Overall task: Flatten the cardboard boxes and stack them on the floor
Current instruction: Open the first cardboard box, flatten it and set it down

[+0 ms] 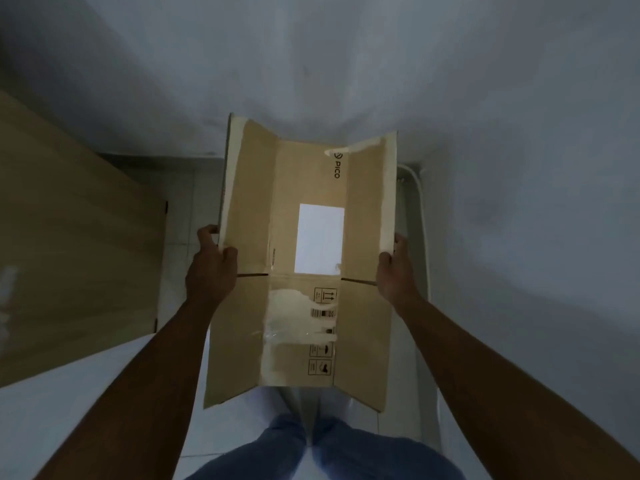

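A brown cardboard box (304,188), opened out almost flat, hangs in front of me above the floor. It carries a white label, a printed logo, handling symbols and torn tape strips. Its side flaps bend slightly toward me. My left hand (213,261) grips the box's left edge about halfway down. My right hand (394,268) grips the right edge at the same height. Both arms reach forward from the bottom of the view.
A light wooden cabinet or door panel (76,237) stands at the left. Grey walls (519,168) close in ahead and at the right. A white pipe (420,209) runs along the right wall. Pale tiled floor (180,244) lies below; my jeans show at the bottom.
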Tool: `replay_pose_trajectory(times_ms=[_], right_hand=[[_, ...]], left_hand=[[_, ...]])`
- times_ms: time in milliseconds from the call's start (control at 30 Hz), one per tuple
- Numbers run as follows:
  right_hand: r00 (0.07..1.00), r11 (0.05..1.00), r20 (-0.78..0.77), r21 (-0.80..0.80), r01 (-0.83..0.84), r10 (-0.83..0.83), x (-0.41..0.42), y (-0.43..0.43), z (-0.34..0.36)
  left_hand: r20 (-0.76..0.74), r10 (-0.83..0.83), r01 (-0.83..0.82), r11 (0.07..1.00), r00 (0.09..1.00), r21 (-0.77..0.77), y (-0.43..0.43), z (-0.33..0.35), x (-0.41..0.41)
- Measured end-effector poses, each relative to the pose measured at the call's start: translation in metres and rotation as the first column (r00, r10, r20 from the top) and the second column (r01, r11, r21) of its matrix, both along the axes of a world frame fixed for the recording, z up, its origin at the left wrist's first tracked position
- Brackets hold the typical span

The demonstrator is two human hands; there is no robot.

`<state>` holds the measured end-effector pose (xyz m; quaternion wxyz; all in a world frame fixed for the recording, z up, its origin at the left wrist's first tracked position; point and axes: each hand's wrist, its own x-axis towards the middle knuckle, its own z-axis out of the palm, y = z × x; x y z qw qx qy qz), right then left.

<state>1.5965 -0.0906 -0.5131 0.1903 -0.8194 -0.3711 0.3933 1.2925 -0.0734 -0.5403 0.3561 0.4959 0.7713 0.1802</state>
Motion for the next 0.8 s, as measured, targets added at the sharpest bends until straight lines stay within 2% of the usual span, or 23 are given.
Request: replay_pose_trajectory(times_ms=[167,400,600,800], right_hand=[[1.000,0.999,0.015,-0.020,0.025,-0.025,-0.006,0.016,-0.129],[0.998,0.991,0.031,0.125,0.053,-0.057,-0.012,0.033,-0.273],[0.988,0.977,0.075,0.176,0.120,-0.135,0.003,0.051,-0.340],[0.991,0.982,0.081,0.166,0.093,-0.108,0.008,0.067,-0.374]], left_hand=[[0.027,0.033,-0.033,0.999,0.999,-0.019,0.004,-0.115,-0.001],[0.043,0.074,-0.071,0.995,0.996,-0.066,0.026,-0.257,-0.005],[0.004,0.178,-0.178,0.984,0.984,-0.015,0.050,-0.315,-0.004],[-0.079,0.149,-0.147,0.989,0.986,0.026,0.064,-0.344,-0.015]])
